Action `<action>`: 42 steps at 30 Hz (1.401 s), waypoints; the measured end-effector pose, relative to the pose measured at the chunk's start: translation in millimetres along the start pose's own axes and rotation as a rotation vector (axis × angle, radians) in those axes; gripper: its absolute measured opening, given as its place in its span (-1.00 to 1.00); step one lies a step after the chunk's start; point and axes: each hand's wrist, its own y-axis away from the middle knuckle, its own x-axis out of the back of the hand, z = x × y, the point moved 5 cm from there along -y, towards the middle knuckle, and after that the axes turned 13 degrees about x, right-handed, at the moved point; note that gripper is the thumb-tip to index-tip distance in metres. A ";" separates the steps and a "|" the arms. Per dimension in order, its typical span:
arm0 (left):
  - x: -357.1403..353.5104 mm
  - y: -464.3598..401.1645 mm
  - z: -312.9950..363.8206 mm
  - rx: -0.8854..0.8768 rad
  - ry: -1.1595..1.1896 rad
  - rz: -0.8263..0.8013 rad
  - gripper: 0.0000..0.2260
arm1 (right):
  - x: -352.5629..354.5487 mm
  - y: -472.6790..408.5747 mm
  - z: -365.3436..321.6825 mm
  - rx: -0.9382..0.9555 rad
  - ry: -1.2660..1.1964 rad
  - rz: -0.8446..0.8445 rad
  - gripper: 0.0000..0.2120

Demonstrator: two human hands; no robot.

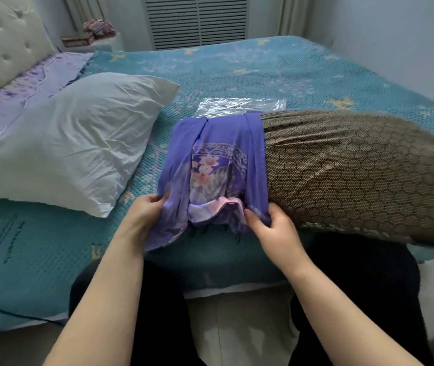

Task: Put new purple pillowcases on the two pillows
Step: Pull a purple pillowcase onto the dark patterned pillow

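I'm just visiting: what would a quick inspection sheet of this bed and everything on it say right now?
Surface: bed with teal bedspread.
Job's things: purple floral pillowcase bunched over one end of brown honeycomb-patterned pillow; white pillow bare, lying left.
Clutter: clear plastic bag behind the pillowcase.
Hands: left hand and right hand each grip the pillowcase's near edge.
Cables: nothing seen.
Surroundings: tufted headboard, louvred panel, purple sheet by the headboard.

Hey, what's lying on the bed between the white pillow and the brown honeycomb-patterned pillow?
In the head view, the bunched purple floral pillowcase, pulled over the brown honeycomb-patterned pillow's end and gripped by both hands, lies beside the white pillow. A clear plastic bag lies behind it.
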 end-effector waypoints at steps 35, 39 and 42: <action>17.8 -10.3 64.1 -0.190 -0.211 0.398 -0.71 | 102.8 -102.4 -83.0 -0.092 0.935 -0.059 -0.42; 22.0 -9.1 64.5 -0.164 -0.191 0.404 -0.69 | 34.4 -129.4 -62.7 0.097 0.846 -0.104 -0.66; 27.5 -11.5 52.8 -0.106 -0.062 0.408 -0.70 | 80.6 -129.9 -49.3 0.195 0.850 0.139 -0.78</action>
